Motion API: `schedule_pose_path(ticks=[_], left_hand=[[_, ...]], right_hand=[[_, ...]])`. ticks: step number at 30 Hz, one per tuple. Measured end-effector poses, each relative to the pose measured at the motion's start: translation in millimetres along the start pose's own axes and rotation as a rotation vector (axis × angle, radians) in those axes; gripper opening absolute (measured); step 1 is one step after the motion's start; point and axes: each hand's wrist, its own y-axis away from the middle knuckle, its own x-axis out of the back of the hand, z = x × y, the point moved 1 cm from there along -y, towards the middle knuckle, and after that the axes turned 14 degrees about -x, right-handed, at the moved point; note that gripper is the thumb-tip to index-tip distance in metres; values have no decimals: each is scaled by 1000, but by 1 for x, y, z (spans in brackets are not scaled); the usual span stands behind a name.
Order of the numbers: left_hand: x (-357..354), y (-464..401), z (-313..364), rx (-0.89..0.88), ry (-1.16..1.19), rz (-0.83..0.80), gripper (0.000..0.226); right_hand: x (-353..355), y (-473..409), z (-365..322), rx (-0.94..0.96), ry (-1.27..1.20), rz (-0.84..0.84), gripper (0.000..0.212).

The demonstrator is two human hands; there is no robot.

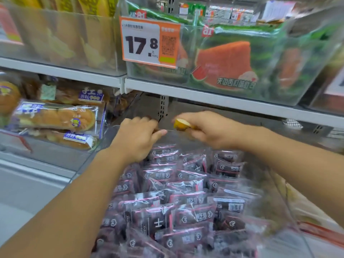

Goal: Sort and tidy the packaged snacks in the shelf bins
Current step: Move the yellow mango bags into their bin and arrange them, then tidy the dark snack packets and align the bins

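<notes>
Right hand [202, 130] pinching yellow snack [181, 124], apparently stray, lifted clear for sorting. Left hand [137, 138] curled, grasp unclear, at bin's [111, 135] back. Dark packets [186, 202] below both hands.

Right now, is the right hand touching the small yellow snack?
Touching. The head view shows the right hand with its fingers curled round the small yellow snack, above the bin of dark packets.

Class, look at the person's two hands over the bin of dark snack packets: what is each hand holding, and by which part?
The right hand grips a small yellow-brown item by its rear end. The left hand looks curled, but what it holds cannot be told.
</notes>
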Motion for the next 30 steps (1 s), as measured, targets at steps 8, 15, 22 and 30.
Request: schedule_pose_path(ticks=[8, 15, 22, 30], left_hand=[[-5, -13, 1, 119, -21, -106, 48], [-12, -72, -4, 184, 104, -219, 34], [10, -63, 21, 196, 294, -372, 38], [64, 33, 90, 85, 509, -306, 59]], right_hand=[[-21, 70, -1, 196, 242, 350, 67], [-20, 33, 24, -224, 292, 11, 49], [-17, 19, 36, -373, 59, -80, 31], [6, 93, -8, -225, 126, 300, 21]])
